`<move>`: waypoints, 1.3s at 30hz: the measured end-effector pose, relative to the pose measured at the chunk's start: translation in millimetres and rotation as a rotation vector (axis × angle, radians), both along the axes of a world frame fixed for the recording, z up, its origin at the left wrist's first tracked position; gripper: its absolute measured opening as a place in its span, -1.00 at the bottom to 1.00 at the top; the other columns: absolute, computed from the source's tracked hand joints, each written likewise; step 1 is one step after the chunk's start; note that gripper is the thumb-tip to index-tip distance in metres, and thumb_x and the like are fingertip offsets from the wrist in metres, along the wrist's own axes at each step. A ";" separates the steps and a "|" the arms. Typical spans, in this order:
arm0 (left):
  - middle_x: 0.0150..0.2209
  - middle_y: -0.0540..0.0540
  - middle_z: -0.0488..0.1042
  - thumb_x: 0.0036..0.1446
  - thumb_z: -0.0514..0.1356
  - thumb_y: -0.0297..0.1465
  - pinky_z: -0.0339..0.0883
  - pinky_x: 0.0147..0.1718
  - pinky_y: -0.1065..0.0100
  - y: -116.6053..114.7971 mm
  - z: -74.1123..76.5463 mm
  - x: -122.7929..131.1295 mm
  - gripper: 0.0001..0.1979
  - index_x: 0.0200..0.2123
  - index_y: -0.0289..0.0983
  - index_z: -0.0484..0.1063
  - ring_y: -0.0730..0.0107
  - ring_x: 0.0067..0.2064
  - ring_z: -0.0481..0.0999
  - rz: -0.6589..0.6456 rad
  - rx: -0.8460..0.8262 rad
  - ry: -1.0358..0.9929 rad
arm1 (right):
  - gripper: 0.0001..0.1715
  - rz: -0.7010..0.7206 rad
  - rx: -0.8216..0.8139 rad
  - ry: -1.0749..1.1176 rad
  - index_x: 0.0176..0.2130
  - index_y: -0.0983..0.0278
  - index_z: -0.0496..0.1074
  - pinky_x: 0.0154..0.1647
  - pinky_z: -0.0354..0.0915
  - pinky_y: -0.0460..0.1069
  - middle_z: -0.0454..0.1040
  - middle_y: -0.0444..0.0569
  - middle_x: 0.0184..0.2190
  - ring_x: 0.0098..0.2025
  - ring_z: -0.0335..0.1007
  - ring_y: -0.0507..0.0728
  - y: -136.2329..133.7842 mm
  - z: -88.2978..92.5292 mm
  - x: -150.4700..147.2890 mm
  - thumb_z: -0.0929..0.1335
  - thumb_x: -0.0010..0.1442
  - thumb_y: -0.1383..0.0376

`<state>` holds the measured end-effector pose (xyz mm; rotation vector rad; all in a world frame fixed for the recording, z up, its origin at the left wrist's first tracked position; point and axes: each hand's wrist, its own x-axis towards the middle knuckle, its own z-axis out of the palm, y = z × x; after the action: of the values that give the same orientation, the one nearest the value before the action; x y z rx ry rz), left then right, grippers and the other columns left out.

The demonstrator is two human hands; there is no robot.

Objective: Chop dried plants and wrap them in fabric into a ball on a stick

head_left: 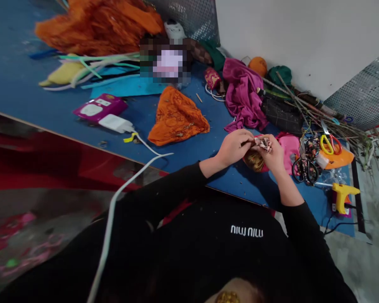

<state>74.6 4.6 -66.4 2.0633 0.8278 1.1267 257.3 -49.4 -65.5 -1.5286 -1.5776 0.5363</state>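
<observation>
My left hand (235,147) is closed, its fingertips pinching one end of a small crumpled pale-and-dark scrap (265,145). Round the other end of that scrap the fingers of my right hand (274,156) are closed. Whether it is cloth or paper I cannot tell. Just below both hands sits a rounded golden-brown thing (254,161), partly covered by them. Pink cloth (289,147) lies beside my right hand. Black-handled scissors (305,169) rest to the right of the pink cloth.
A yellow glue gun (341,197) stands near the right edge, with red-and-yellow scissors (330,141) behind it. Orange cloth (178,118), magenta cloth (244,94) and a bundle of twigs (322,111) lie on the blue table (135,145). A white cable (113,206) crosses the front edge.
</observation>
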 end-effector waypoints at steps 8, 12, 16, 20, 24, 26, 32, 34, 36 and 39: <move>-0.21 -0.01 0.53 -0.08 0.35 -0.57 0.44 -0.31 0.43 6.7 -18.3 20.7 -0.57 -0.10 -0.25 0.38 0.47 -0.31 0.58 0.033 -0.482 -0.289 | -0.82 0.113 0.074 -0.057 -0.20 0.15 0.45 0.00 0.41 0.09 0.55 0.02 0.01 0.05 0.50 0.23 0.9 -3.0 4.6 0.42 0.26 0.12; -0.15 -0.06 0.54 -0.03 0.28 -0.59 0.52 -0.14 0.37 2.7 -21.0 12.1 -0.54 -0.03 -0.24 0.34 0.39 -0.12 0.65 -0.186 -0.595 -0.438 | -0.80 0.073 0.065 0.057 -0.23 0.15 0.38 -0.14 0.38 0.02 0.55 -0.11 -0.28 -0.24 0.48 0.12 1.6 -6.8 5.5 0.37 0.32 0.09; -0.14 -0.06 0.50 -0.02 0.21 -0.58 0.56 -0.09 0.30 -1.9 -21.8 7.5 -0.56 -0.02 -0.23 0.32 0.36 -0.09 0.66 -0.216 -0.665 -0.530 | -0.73 -0.033 0.084 0.070 -0.18 0.17 0.37 -0.16 0.36 0.01 0.51 -0.11 -0.32 -0.29 0.43 0.09 0.8 -8.6 -0.6 0.30 0.38 0.04; -0.12 -0.11 0.51 0.08 0.20 -0.50 0.53 -0.36 0.38 12.0 -12.5 6.5 -0.66 -0.04 -0.25 0.35 0.37 -0.20 0.63 -0.126 -0.625 -0.539 | -0.59 -0.086 0.063 -0.004 -0.22 0.16 0.40 -0.22 0.36 0.02 0.51 -0.08 -0.36 -0.32 0.43 0.11 -1.5 -5.9 -3.0 0.22 0.41 -0.07; -0.17 -0.09 0.57 0.16 0.18 -0.51 0.52 -0.19 0.38 37.6 -0.7 3.1 -0.77 -0.09 -0.28 0.44 0.42 -0.19 0.58 0.149 -0.371 -0.467 | -0.50 -0.236 0.244 0.024 -0.38 0.16 0.33 -0.33 0.31 0.01 0.40 -0.13 -0.49 -0.42 0.34 0.08 0.2 11.9 13.6 0.21 0.40 -0.11; -0.16 -0.11 0.61 0.20 0.17 -0.50 0.50 -0.08 0.31 37.7 -1.9 3.1 -0.79 -0.10 -0.29 0.49 0.37 -0.15 0.59 0.231 -0.242 -0.305 | -0.51 -0.316 0.373 0.038 -0.41 0.17 0.30 -0.34 0.29 0.01 0.37 -0.13 -0.49 -0.43 0.31 0.07 5.3 23.6 27.3 0.23 0.40 -0.09; 0.20 -0.35 0.56 0.14 0.39 -0.28 0.39 0.24 -0.06 -13.4 -44.0 11.9 -0.53 0.10 -0.31 0.58 -0.19 0.24 0.55 -0.310 0.097 0.231 | -0.49 -0.482 0.504 0.133 -0.45 0.18 0.28 -0.38 0.25 -0.02 0.29 -0.16 -0.50 -0.45 0.25 0.04 27.4 26.5 58.4 0.25 0.36 -0.10; 0.32 -0.25 0.48 0.04 0.46 -0.33 0.22 0.39 -0.14 -9.3 -54.3 10.9 -0.43 0.16 -0.17 0.57 -0.18 0.37 0.43 -0.501 0.177 0.261 | -0.46 -0.502 0.503 0.185 -0.47 0.19 0.28 -0.41 0.22 -0.03 0.28 -0.17 -0.52 -0.46 0.21 0.03 32.1 17.0 65.0 0.27 0.32 -0.13; 0.33 -0.25 0.47 0.02 0.47 -0.40 0.08 0.44 -0.25 14.8 -51.4 6.3 -0.46 0.12 -0.12 0.60 -0.19 0.41 0.38 -0.513 0.227 0.315 | -0.45 -0.499 0.510 0.248 -0.49 0.19 0.27 -0.42 0.19 -0.04 0.28 -0.18 -0.52 -0.47 0.20 0.02 35.3 8.0 71.6 0.30 0.29 -0.15; 0.42 -0.26 0.35 0.13 0.34 -0.54 -0.13 0.48 -0.32 59.3 -23.8 1.5 -0.56 0.10 -0.19 0.59 -0.13 0.52 0.18 -0.199 0.276 0.356 | -0.45 -0.505 0.537 0.324 -0.48 0.18 0.24 -0.42 0.16 -0.04 0.26 -0.20 -0.53 -0.48 0.18 0.01 38.6 1.3 79.4 0.33 0.26 -0.16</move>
<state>76.2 63.9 -90.2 2.5616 0.6344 0.8122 336.7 -10.9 -64.2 -1.2739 -0.9323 0.0536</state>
